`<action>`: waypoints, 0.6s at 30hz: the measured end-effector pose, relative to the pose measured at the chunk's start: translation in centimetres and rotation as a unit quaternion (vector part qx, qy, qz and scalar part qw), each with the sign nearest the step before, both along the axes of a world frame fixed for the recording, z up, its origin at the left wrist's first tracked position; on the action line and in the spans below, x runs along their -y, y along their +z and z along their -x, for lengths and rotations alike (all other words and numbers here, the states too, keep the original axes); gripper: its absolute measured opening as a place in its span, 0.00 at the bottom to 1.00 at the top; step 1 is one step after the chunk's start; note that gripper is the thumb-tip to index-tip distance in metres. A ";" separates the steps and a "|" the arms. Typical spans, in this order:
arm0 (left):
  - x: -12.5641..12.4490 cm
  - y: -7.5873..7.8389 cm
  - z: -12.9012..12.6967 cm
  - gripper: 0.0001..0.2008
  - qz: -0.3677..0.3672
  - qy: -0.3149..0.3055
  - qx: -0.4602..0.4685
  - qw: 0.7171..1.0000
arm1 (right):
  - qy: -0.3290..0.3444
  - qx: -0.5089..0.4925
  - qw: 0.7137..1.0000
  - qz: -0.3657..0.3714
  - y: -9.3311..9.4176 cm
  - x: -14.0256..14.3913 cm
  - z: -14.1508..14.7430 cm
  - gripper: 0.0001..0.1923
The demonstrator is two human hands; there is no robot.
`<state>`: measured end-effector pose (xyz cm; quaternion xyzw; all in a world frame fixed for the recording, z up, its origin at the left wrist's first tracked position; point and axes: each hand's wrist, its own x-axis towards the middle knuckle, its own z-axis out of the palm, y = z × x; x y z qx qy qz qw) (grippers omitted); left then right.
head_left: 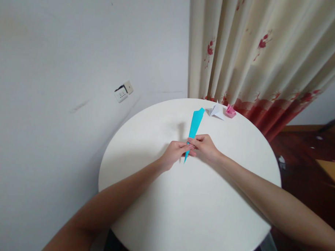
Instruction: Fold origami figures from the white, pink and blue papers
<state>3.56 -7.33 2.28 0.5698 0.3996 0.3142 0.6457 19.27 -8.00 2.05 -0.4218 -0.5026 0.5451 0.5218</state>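
While both hands meet over the round white table, I see my left hand and right hand pinching the narrow end of a long, folded turquoise paper dart, which points toward a white folded paper figure and a small pink paper box near the floral curtain.

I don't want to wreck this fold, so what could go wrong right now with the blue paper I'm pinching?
Both hands, left hand and right hand, pinch the blue paper only near its narrow tip, so the long free end may swing and skew the crease. A hard pinch there could crumple or tear the thin point. The white paper figure and pink one near the table edge could get knocked off.
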 end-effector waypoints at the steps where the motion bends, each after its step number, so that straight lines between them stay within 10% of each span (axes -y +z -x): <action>1: 0.0 0.0 0.0 0.23 0.010 -0.002 0.001 1.000 | -0.003 0.003 1.000 0.001 -0.1 -0.1 0.0 0.24; 18: 0.6 -0.3 -0.1 0.17 0.040 -0.024 -0.021 0.999 | -0.085 -0.017 0.996 0.014 0.0 -2.6 -3.7 0.23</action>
